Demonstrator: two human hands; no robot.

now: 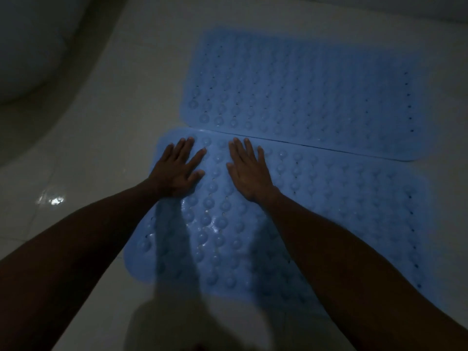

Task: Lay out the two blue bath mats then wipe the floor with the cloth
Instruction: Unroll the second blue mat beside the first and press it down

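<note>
Both hands — left hand, right hand — lie open-palmed, gripping nothing, on the near blue bath mat, likely seating it flush against the far mat.

no legible text, labels or numbers

place: home bathroom | evidence: glossy white floor tiles; blue suction-cup bath mats; dim light
</note>
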